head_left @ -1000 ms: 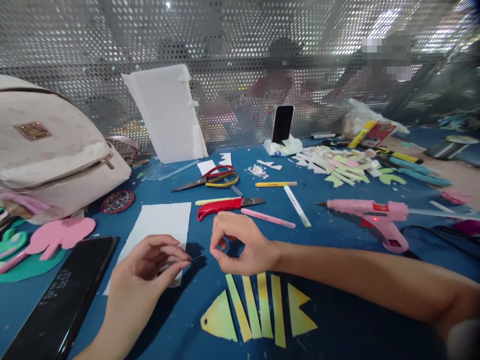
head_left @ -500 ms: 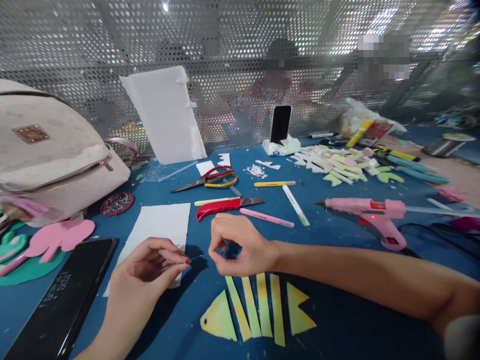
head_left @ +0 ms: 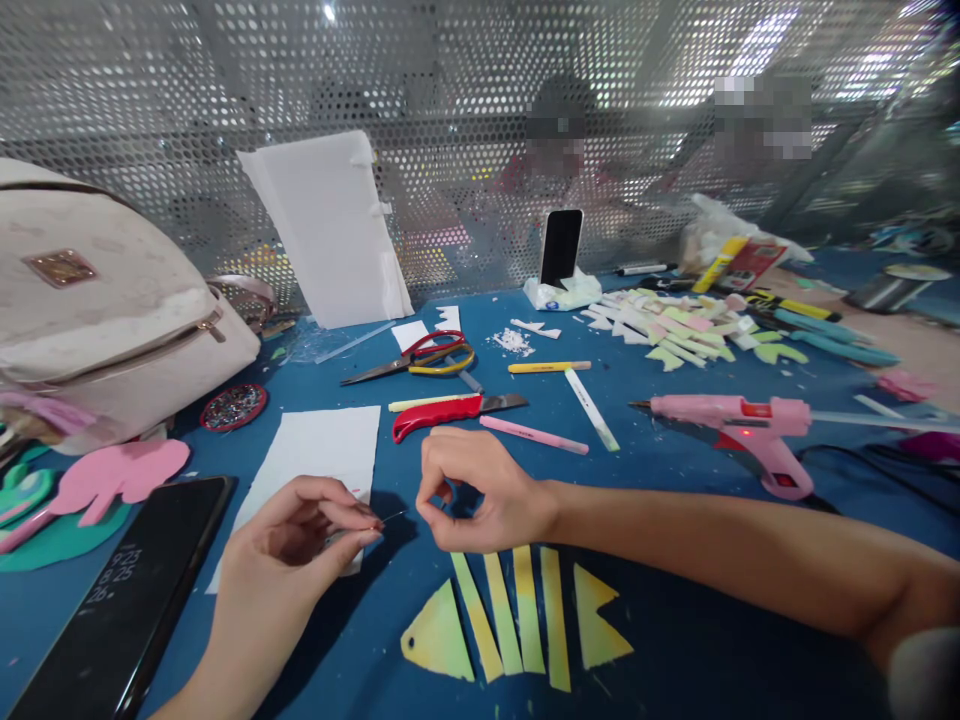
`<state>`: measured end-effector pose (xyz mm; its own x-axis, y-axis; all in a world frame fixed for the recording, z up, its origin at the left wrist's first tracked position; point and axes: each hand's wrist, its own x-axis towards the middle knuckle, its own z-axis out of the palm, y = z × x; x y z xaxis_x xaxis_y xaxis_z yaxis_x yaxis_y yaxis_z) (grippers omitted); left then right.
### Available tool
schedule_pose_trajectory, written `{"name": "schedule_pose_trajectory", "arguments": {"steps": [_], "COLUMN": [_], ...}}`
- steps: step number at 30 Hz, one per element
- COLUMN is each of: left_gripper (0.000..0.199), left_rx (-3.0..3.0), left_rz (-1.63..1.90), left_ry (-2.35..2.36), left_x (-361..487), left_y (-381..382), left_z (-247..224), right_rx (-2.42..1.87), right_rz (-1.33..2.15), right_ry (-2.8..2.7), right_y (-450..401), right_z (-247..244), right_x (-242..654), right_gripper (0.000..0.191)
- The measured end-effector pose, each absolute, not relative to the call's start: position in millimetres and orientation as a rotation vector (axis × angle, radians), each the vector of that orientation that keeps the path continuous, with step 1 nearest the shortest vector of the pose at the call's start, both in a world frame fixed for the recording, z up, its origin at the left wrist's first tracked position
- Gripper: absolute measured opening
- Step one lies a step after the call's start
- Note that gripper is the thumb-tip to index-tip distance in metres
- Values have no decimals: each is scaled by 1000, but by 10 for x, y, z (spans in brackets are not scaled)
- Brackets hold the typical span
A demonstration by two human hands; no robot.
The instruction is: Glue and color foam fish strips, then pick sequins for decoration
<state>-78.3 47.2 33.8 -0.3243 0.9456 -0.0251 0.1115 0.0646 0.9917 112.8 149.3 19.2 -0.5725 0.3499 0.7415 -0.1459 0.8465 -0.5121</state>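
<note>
My left hand [head_left: 296, 560] pinches a thin wire [head_left: 394, 515] between thumb and fingertips, its free end pointing right. Facing it, my right hand [head_left: 484, 492] is curled in a pinch; whatever its fingertips hold is too small to make out. A small gap separates the two hands. Below the right hand lies a cut-up yellow-green fish: a head piece [head_left: 441, 635] with a dark eye, several narrow strips [head_left: 555, 620] and a notched tail piece [head_left: 598, 620]. White paper [head_left: 322, 440] lies partly under my left hand.
Beyond the hands are a red-handled knife [head_left: 439, 418], scissors [head_left: 442, 350], a pink marker [head_left: 532, 436] and a pink glue gun [head_left: 750, 425]. A phone [head_left: 127, 600] and a backpack [head_left: 112, 310] stand left. Cut pieces [head_left: 675, 325] are heaped back right.
</note>
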Motion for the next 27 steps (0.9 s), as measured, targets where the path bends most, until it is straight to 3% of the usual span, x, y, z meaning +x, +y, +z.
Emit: {"name": "schedule_pose_trajectory", "arguments": {"steps": [27], "left_gripper": [18], "left_rx": [1219], "left_rz": [1460], "left_ry": [1582], "left_x": [-755], "left_y": [420], "left_z": [330], "right_rx": [-99], "right_rz": [550], "right_ry": [-2232], "right_y": [1495], "right_z": [162], "right_x": [1123], "right_gripper": [10]}}
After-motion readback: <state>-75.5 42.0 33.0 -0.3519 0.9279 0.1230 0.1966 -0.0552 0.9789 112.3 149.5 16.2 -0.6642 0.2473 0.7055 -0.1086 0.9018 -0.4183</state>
